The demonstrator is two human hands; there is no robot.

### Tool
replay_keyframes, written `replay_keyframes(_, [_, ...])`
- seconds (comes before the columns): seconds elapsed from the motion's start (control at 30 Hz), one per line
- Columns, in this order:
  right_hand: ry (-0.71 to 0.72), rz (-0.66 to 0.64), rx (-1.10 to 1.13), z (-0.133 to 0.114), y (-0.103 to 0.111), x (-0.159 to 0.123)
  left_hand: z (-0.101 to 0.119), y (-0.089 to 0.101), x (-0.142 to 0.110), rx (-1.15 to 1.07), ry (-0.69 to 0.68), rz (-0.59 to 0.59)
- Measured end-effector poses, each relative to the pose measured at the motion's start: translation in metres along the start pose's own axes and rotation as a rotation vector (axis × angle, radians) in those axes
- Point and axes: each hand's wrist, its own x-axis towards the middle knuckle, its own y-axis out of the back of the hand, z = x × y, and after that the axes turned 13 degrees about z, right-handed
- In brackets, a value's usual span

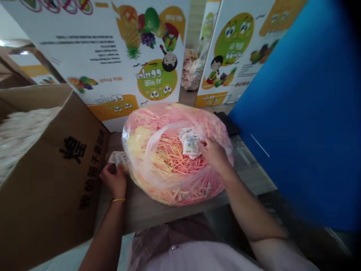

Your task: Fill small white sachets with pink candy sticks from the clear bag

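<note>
**My hands hold paper packets at a big, full bag**

In the head view, a big clear plastic bag [146, 184] sits on a brown wooden table [146, 214], packed with thin pink and yellow sticks [175, 160], so lots are left. My right hand [214, 154] grips a small stack of white paper packets [190, 143] over the open bag. My left hand [114, 180] is closed on a pale paper packet [118, 158] just beside the bag, near a brown cardboard box [59, 177].
</note>
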Motion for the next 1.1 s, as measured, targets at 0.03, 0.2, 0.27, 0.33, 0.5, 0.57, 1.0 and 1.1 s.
replay_keyframes(0.03, [-0.009, 0.022, -0.055, 0.001, -0.006, 0.001, 0.002, 0.003, -0.002, -0.012, -0.015, 0.034])
replay_keyframes(0.2, [-0.103, 0.019, -0.107, 0.008, -0.03, 0.012, 0.04, 0.033, -0.029, -0.168, -0.217, 0.195])
replay_keyframes(0.27, [-0.143, 0.018, -0.107, 0.011, -0.032, 0.017, 0.06, 0.045, -0.044, -0.235, -0.348, 0.21])
replay_keyframes(0.33, [-0.101, 0.026, -0.139, 0.012, -0.028, 0.02, 0.079, 0.054, -0.06, -0.31, -0.491, 0.176])
replay_keyframes(0.5, [0.101, 0.148, -0.102, -0.001, 0.001, 0.016, 0.114, 0.06, -0.103, -0.531, -0.533, -0.302])
replay_keyframes(0.57, [0.079, 0.098, 0.074, -0.017, 0.012, 0.008, 0.128, 0.057, -0.118, -0.59, -0.321, -0.536])
replay_keyframes(1.0, [0.396, -0.288, 0.055, -0.088, -0.04, 0.016, 0.13, 0.037, -0.099, -0.708, 0.458, -0.69])
replay_keyframes(1.1, [0.489, -0.277, -0.133, -0.104, -0.067, 0.026, 0.131, 0.04, -0.101, -0.67, 0.428, -0.714])
